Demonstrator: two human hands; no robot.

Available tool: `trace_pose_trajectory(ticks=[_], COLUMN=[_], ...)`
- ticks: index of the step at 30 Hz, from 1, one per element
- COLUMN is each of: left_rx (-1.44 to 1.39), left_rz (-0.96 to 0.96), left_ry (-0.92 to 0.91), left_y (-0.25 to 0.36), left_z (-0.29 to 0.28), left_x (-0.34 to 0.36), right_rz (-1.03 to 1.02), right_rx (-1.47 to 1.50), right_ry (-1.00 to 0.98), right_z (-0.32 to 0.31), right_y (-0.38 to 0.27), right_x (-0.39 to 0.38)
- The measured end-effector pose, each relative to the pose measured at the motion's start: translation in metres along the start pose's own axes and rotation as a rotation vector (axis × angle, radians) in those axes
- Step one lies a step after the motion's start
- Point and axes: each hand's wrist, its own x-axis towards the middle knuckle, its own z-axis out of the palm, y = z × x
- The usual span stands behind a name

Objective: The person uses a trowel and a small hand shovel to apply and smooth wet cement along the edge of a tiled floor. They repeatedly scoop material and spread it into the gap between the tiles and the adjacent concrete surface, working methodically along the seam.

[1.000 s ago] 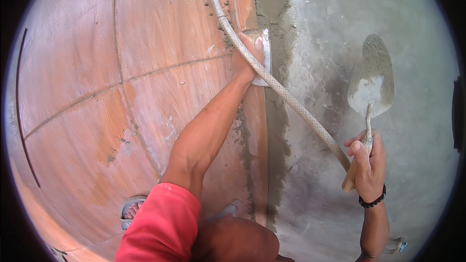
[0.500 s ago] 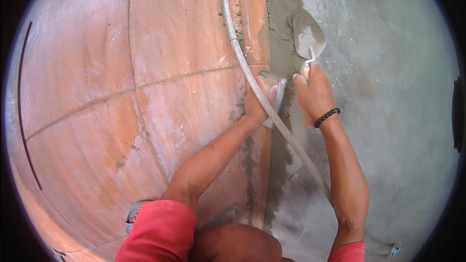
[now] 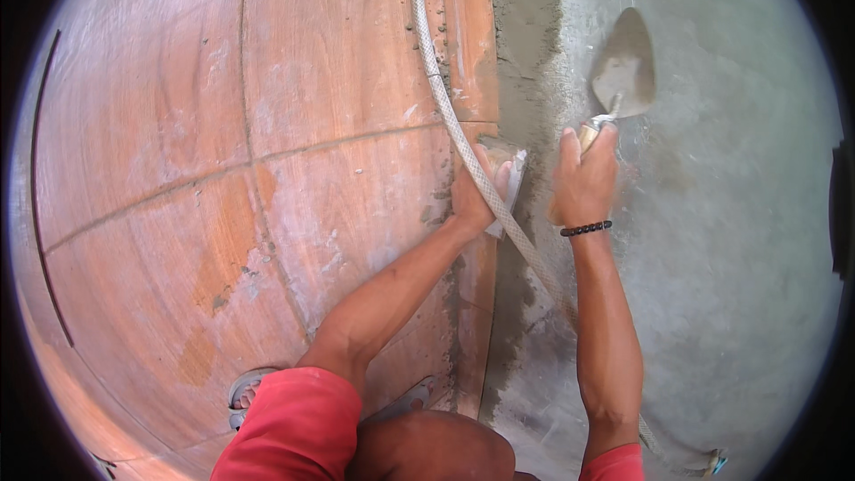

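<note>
Tiled flr [image 3: 151,107]: R hand [image 3: 585,180], fingers wrapped rnd trowel [image 3: 625,80]; L hand [image 3: 470,192], can't tell fingers.

Orange wood-grain floor tiles [image 3: 151,116] with grey joints [image 3: 246,98] lie beside mottled grey cement [image 3: 739,285].

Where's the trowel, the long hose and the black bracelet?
Trowel [image 3: 625,67]: head view, on the blade.
Hose [image 3: 449,116]: head view, on the stretch above the left hand [image 3: 481,183].
Bracelet [image 3: 586,229]: head view, on its beads.
</note>
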Motion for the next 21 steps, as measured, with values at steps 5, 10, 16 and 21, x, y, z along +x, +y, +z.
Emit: trace_pose_trajectory(ticks=[5, 10, 16, 21], left_rx=[-0.006, -0.028, 0.041, 0.004], left_rz=[-0.009, 0.096, 0.192, 0.114], left_ry=[0.01, 0.109, 0.046, 0.047], left_y=[-0.002, 0.001, 0.017, 0.048], left_z=[-0.003, 0.012, -0.009, -0.009], left_x=[0.001, 0.014, 0.048, 0.07], right_rz=[0.037, 0.041, 0.096, -0.024], right_rx=[0.067, 0.005, 0.111, -0.056], right_ry=[0.02, -0.171, -0.128, 0.249], right_z=[-0.004, -0.032, -0.129, -0.264], right_y=[-0.013, 0.02, 0.028, 0.107], right_x=[-0.008, -0.005, -0.045, -0.098])
